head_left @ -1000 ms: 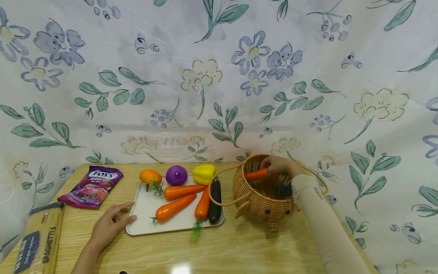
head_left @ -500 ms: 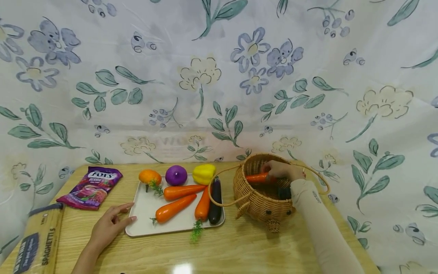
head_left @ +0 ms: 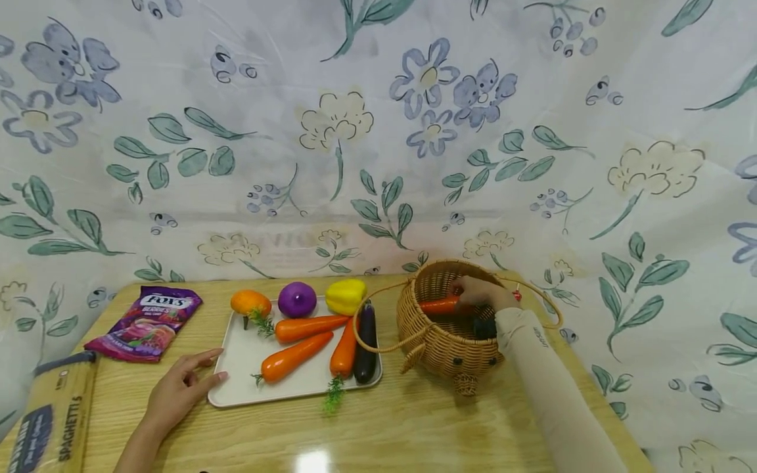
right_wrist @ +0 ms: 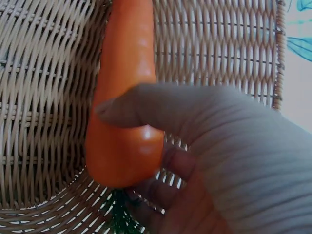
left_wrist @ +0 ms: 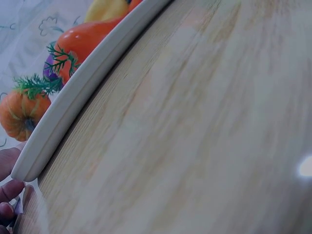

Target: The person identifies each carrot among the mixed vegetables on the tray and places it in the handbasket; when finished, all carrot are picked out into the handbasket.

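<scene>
So the carrot (right_wrist: 122,97) sits inside the wicker basket (head_left: 449,358), lying roughly sideways in the head view, thin end pointing left, away from the hand. The right hand (head_left: 476,292) comes in from the right and has it by the fat, leafy end: thumb across the top, fingers round the side, so pretty well closed on it. Can't tell whether the thin end touches the basket wall. Left hand (head_left: 177,391) is way farther off, fingers loosely spread and gripping nothing, just touching the left edge of the tray (head_left: 236,378) with the other veggies.
</scene>
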`<state>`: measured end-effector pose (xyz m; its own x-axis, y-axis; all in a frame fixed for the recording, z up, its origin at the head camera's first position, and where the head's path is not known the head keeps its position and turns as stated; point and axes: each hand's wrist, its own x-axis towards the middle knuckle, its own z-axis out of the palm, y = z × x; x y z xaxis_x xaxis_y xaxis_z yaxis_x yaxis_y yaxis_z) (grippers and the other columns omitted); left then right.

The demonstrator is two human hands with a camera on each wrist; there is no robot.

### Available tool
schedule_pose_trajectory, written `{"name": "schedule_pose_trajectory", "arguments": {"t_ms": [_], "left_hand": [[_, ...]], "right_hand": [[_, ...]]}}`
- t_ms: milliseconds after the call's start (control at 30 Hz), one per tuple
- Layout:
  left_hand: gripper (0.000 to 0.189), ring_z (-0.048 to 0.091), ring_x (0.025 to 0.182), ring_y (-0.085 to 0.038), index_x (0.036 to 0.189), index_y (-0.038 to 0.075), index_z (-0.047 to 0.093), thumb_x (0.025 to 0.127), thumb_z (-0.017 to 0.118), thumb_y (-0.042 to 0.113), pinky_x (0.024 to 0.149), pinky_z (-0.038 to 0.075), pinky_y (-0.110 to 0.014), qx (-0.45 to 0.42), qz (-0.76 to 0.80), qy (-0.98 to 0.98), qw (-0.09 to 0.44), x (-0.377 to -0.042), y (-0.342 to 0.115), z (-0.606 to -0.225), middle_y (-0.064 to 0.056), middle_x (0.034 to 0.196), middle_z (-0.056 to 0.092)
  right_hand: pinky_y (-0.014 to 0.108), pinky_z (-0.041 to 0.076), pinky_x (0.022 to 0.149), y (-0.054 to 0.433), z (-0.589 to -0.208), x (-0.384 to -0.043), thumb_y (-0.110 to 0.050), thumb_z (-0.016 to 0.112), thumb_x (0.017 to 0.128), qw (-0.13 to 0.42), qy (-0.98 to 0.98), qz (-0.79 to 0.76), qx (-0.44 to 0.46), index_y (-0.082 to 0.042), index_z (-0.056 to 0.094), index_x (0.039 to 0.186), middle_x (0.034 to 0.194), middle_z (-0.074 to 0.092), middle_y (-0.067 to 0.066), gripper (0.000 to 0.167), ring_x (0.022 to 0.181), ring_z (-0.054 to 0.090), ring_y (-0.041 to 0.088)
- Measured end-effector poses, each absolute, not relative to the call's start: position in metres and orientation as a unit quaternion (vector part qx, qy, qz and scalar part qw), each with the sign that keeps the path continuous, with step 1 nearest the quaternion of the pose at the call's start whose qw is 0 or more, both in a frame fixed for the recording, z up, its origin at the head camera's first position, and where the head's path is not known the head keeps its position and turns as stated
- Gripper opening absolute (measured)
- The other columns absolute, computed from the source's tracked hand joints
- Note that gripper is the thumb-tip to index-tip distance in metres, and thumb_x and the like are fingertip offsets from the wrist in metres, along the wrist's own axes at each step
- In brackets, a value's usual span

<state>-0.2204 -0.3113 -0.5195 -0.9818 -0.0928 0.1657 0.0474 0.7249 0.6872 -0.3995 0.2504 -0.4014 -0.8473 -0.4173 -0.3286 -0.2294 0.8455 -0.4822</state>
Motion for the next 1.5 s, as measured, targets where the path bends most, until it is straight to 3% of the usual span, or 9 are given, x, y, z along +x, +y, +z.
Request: {"name": "schedule_pose_trajectory", "arguments": {"t_ms": [500,800,1033,1200,1500], "left_hand": [[0.05,0.039,0.065,-0.007,0.133,0.009,0.062,0.091,0.072,0.035,0.057,0.03,-0.027,0.01,-0.368,-0.925,0.091,-0.222,-0.312,-0.519,-0.01,0.111,0.059],[0.05,0.04,0.065,-0.007,0.132,0.008,0.063,0.091,0.073,0.034,0.057,0.031,-0.027,0.008,-0.368,-0.924,0.1,-0.217,-0.314,-0.514,-0.011,0.111,0.06],[0.051,0.041,0.065,-0.008,0.134,0.01,0.062,0.091,0.071,0.037,0.058,0.032,-0.026,0.009,-0.377,-0.923,0.084,-0.22,-0.311,-0.516,-0.012,0.113,0.06],[0.052,0.041,0.066,-0.009,0.135,0.012,0.061,0.091,0.071,0.039,0.058,0.031,-0.027,0.013,-0.377,-0.923,0.074,-0.217,-0.312,-0.519,-0.011,0.115,0.06],[0.05,0.041,0.067,-0.007,0.133,0.012,0.063,0.09,0.073,0.036,0.059,0.031,-0.026,-0.001,-0.369,-0.924,0.097,-0.218,-0.315,-0.515,-0.009,0.11,0.061]], "right_hand": [[0.03,0.045,0.071,0.249,-0.403,-0.398,0.001,0.067,0.079,0.221,0.951,-0.16,-0.148,0.002,0.065,0.107,0.098,0.061,0.012,0.028,0.082,0.052,0.021],[0.035,0.05,0.072,0.241,-0.399,-0.397,-0.012,0.069,0.09,0.172,0.948,-0.209,-0.166,0.003,0.067,0.108,0.096,0.069,0.015,0.023,0.081,0.061,0.022],[0.048,0.051,0.09,0.24,-0.383,-0.397,-0.02,0.064,0.095,0.144,0.947,-0.209,-0.196,0.005,0.063,0.122,0.122,0.064,0.023,0.037,0.107,0.062,0.036],[0.049,0.049,0.094,0.232,-0.358,-0.381,-0.03,0.063,0.096,0.157,0.945,-0.188,-0.215,0.003,0.062,0.126,0.126,0.062,0.02,0.045,0.112,0.06,0.035],[0.049,0.051,0.091,0.207,-0.317,-0.316,-0.028,0.063,0.098,0.094,0.936,-0.231,-0.247,0.005,0.061,0.126,0.115,0.067,0.018,0.043,0.106,0.064,0.033]]}}
